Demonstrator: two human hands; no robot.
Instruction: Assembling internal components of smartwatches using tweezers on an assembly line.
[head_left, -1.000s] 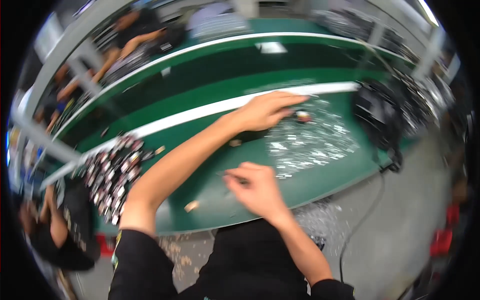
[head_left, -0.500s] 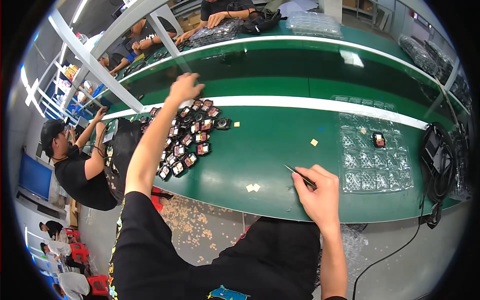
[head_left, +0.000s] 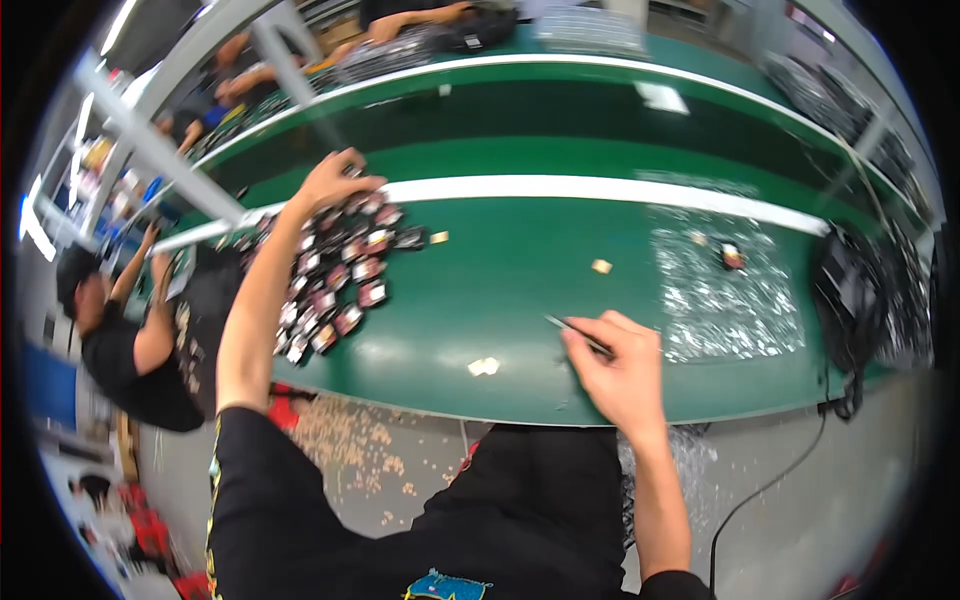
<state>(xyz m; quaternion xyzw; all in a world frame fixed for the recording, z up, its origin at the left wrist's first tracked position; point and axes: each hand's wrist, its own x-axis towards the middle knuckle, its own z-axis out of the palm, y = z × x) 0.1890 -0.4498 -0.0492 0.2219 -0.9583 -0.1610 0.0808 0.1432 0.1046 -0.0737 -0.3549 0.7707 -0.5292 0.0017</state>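
Over the far end of a pile of small black modules (head_left: 322, 300) with whitish and reddish faces reaches my left hand (head_left: 335, 182). Its thumb and fingers curl round a small black module (head_left: 352, 172), blurred and partly hidden. My right hand (head_left: 625, 365) is closed on dark, pointed tweezers (head_left: 585, 336), whose tip points left above the green bench (head_left: 510, 290). A clear plastic tray (head_left: 690, 335) with molded pockets lies on the right, and one module (head_left: 732, 257) sits in it.
Small tan squares (head_left: 484, 367) lie on the bench, with another square (head_left: 601, 266) farther back. A black cable bundle (head_left: 850, 285) is at the right end. Behind the white strip (head_left: 560, 187) runs a lower green channel. A person in black (head_left: 150, 340) works at left.
My left hand has come down from above the bench's back strip onto the pile, its fingers now curled. The right hand keeps the tweezers in nearly the same place. The whole view has shifted slightly.
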